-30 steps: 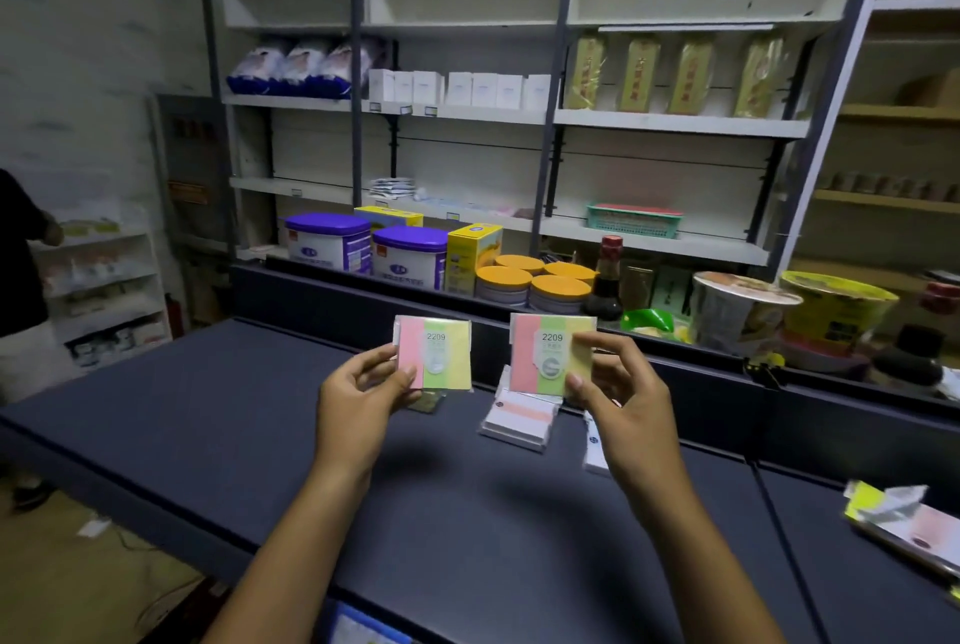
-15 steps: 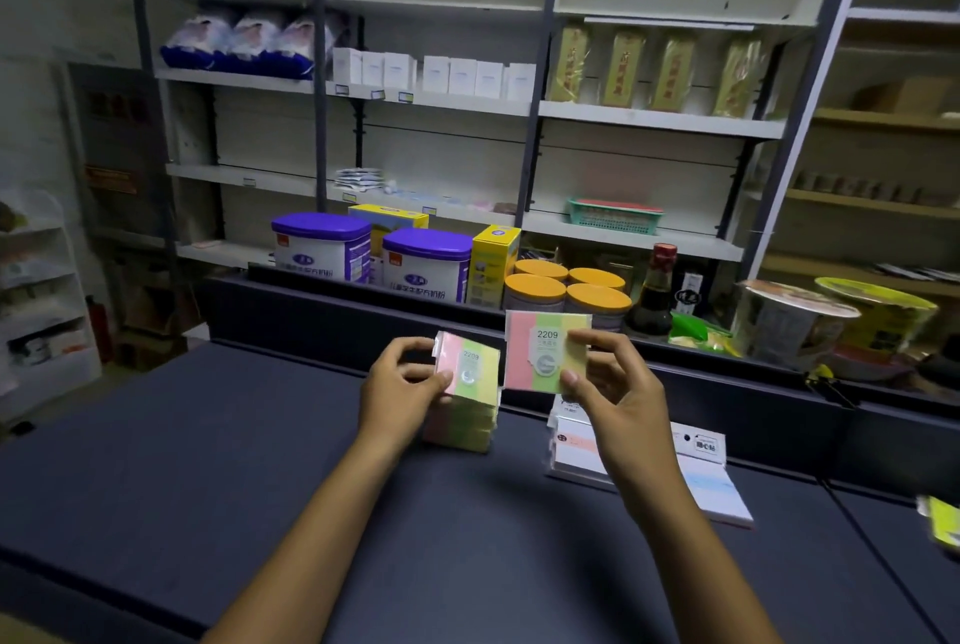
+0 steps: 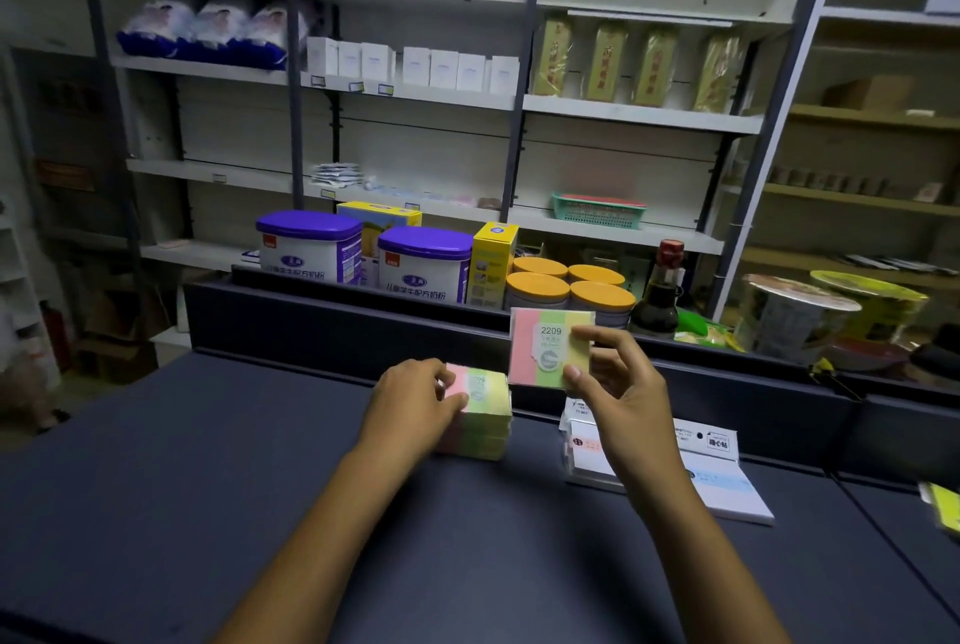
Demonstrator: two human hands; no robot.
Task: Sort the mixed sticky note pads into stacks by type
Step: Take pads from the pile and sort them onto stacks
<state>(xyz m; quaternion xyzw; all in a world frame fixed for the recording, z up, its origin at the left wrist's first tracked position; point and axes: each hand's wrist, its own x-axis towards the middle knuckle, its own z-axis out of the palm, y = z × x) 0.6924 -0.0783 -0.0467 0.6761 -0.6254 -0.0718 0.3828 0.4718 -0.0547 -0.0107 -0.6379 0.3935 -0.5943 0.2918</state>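
The room is dim and a bit blue. Soft light falls from above onto the white shelves (image 3: 639,115). The dark bench (image 3: 182,487) shows only faint shadows. The edges bend outward and look blurry, mostly on the left. The middle is sharp

Stack (image 3: 480,422) on counter (image 3: 208,487), centre, just before the back wall (image 3: 337,326) of the counter. Left hand (image 3: 415,404) on stack's left side, touching top pad. Single pad (image 3: 550,355) held upright in right hand (image 3: 618,399), above and right of stack, apart from it. Wide pads (image 3: 727,482) flat on counter right of stack, partly behind right hand. Tubs (image 3: 311,248) behind wall at left, jars (image 3: 571,290) right of them, bottle (image 3: 657,295) right of jars, bowls (image 3: 795,316) far right. Shelves (image 3: 623,113) behind all.
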